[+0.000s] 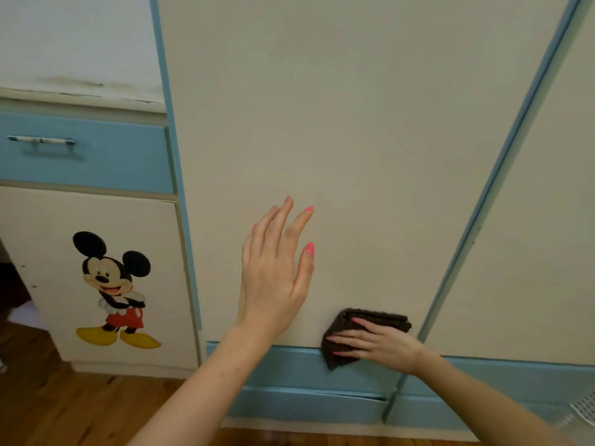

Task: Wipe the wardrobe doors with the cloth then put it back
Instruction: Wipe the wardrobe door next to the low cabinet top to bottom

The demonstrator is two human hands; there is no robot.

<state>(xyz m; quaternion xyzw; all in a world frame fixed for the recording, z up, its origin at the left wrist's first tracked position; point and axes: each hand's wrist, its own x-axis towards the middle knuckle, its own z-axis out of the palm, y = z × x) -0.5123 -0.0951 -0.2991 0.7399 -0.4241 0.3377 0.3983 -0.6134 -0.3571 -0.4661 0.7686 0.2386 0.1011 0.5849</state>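
Note:
A cream wardrobe door (338,123) with blue trim fills the middle of the view, and a second door (531,252) stands to its right. My right hand (380,344) presses a folded dark brown cloth (370,320) flat against the bottom of the middle door, where it meets the blue base strip (289,362). My left hand (277,268) is raised with fingers spread, palm toward the same door, holding nothing. Whether it touches the door I cannot tell.
To the left is a low cabinet with a blue drawer (83,152) and a cream door bearing a cartoon mouse sticker (112,284). Wooden floor (64,407) runs along the bottom. A white perforated object (582,410) shows at the lower right corner.

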